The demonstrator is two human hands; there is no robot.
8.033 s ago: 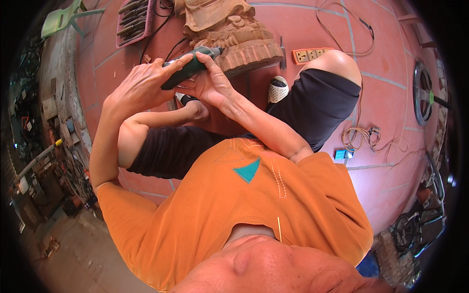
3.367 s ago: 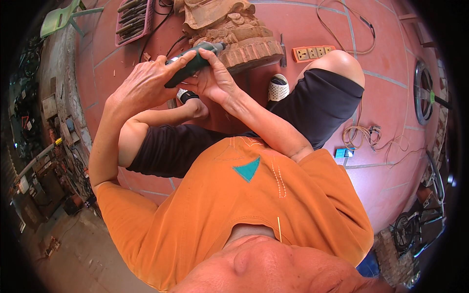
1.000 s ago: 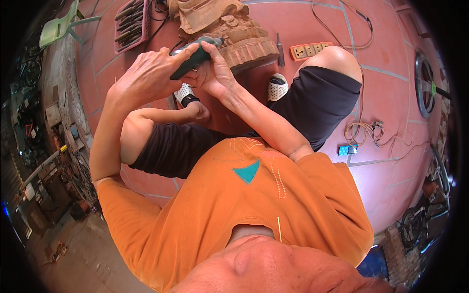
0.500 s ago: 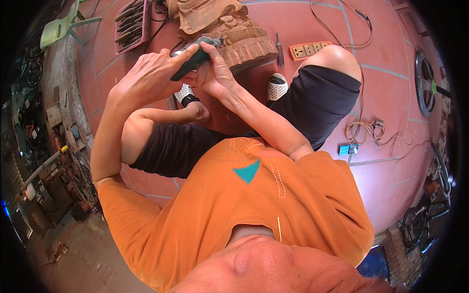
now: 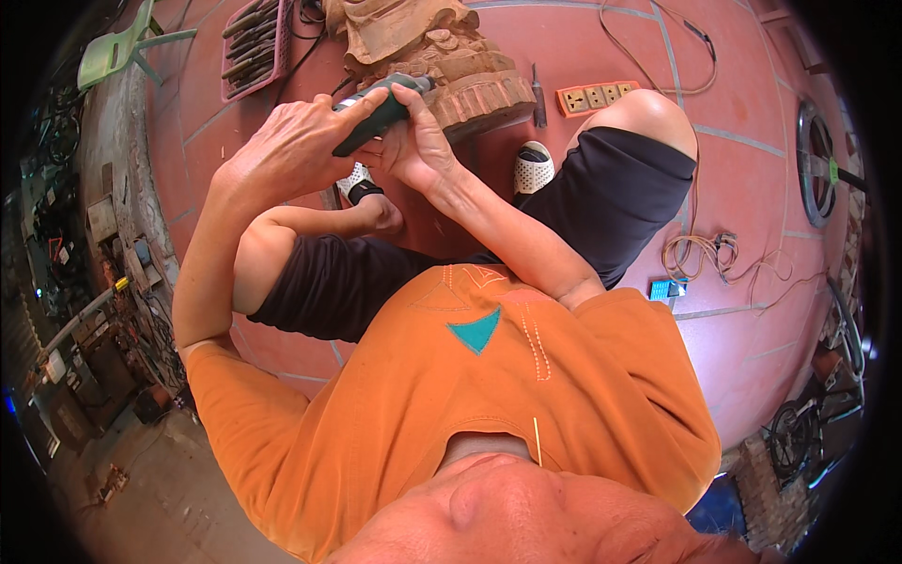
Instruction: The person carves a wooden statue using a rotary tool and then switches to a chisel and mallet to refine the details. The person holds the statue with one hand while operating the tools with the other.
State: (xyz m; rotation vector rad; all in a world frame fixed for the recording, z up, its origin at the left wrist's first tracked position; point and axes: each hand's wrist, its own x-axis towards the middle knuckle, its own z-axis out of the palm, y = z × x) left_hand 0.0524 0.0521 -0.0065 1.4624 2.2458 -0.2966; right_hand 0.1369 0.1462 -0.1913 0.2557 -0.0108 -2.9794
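Apparently for steady control, a dark-green power tool [image 5: 380, 119] gets a two-handed hold: the left hand [image 5: 296, 143] closes its grip around the body, the right hand [image 5: 419, 148] closes nearer the nose, at the ridged base [image 5: 484, 101] of a brown carved figure [image 5: 399, 38].

Shirt [image 5: 395, 414] was orange, short-sleeved; teal triangle [image 5: 474, 331] marked its front, pale dashed stitching [image 5: 536, 348] ran beside it. Shorts [image 5: 625, 188] were black. Footwear [image 5: 534, 175] was white, dotted with holes, probably slip-on
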